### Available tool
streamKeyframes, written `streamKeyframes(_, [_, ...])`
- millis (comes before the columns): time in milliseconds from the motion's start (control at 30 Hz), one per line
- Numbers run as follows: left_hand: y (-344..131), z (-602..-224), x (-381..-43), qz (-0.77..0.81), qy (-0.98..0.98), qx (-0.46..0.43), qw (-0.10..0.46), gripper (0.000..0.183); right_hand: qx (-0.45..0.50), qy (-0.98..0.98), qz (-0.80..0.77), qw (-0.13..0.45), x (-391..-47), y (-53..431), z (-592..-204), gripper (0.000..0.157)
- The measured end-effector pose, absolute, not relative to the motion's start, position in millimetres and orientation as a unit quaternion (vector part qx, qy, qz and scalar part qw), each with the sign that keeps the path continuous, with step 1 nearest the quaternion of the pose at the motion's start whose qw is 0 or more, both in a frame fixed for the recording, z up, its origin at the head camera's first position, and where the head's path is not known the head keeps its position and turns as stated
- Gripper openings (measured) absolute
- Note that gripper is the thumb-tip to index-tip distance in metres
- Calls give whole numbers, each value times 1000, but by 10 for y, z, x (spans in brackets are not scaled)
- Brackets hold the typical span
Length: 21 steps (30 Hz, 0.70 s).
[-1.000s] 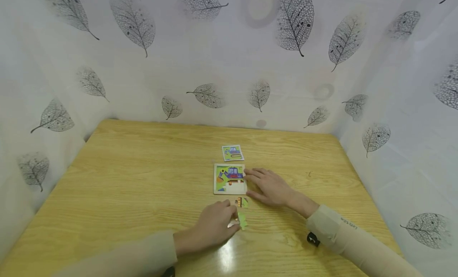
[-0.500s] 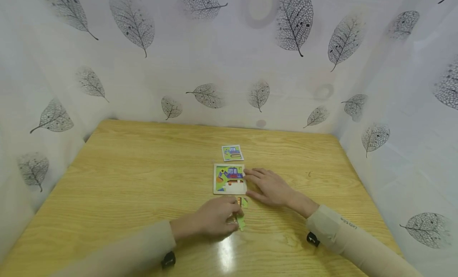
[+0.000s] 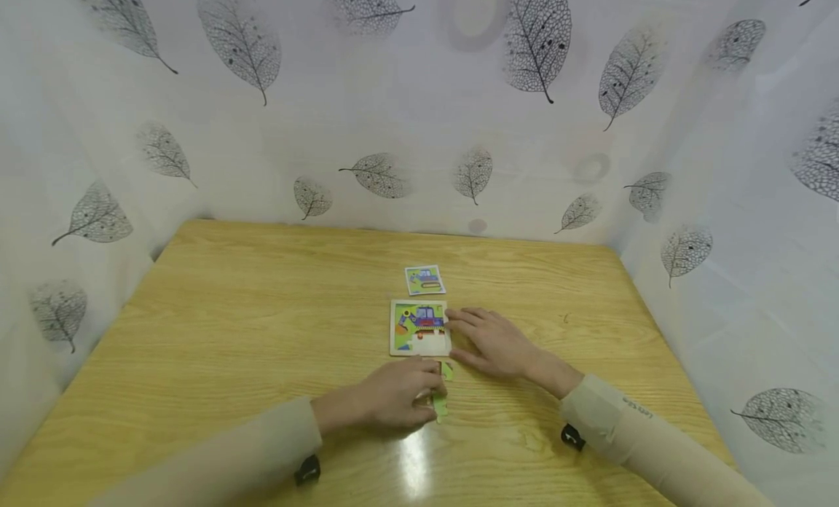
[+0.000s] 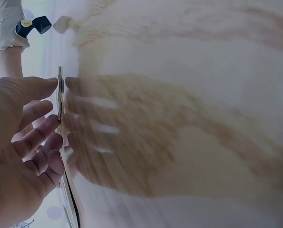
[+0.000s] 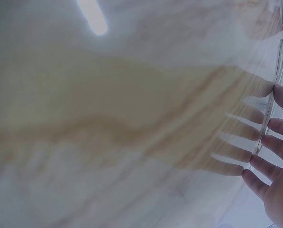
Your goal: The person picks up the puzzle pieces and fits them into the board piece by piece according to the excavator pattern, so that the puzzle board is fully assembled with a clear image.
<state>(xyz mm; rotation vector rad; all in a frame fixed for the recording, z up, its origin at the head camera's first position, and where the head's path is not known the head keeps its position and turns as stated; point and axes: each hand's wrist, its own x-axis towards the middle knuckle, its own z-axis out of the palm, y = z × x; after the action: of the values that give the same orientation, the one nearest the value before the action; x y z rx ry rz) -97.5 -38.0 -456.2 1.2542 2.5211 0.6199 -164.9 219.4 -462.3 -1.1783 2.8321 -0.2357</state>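
Observation:
A wooden puzzle board [image 3: 393, 328] with a blue digger picture lies on the table, its lower right part bare of pieces. My right hand [image 3: 494, 343] rests at the board's right edge, fingers extended, thumb by the lower corner. Just below the board, my left hand [image 3: 400, 394] arches over loose puzzle pieces and hides part of them. A green piece [image 3: 440, 405] shows by its thumb, and another green-and-brown piece [image 3: 447, 371] lies nearer the board. In the left wrist view the thumb and loosely bent fingers touch the thin edges of the pieces [image 4: 60, 99].
A small picture card [image 3: 424, 280] of the same digger lies behind the board. The wood-grain table [image 3: 262, 310] extends to both sides. Leaf-printed white curtain [image 3: 419, 114] encloses its back and sides. Dark wrist devices [image 3: 308, 469] hang below both sleeves.
My left hand has moved a little up towards the board, covering more of the upper pieces, and the green piece has shifted slightly left. The right hand stays in place on the board's edge.

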Motion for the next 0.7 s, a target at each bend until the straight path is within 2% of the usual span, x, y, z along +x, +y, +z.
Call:
streamKeyframes(433, [-415, -4563, -903, 190, 878, 421, 126, 35, -380, 921, -73, 35, -1650, 2189, -4608, 58])
streamKeyframes(700, [-411, -4566, -893, 206, 881, 406, 129, 27, -389, 918, -76, 27, -1649, 2181, -4610, 57])
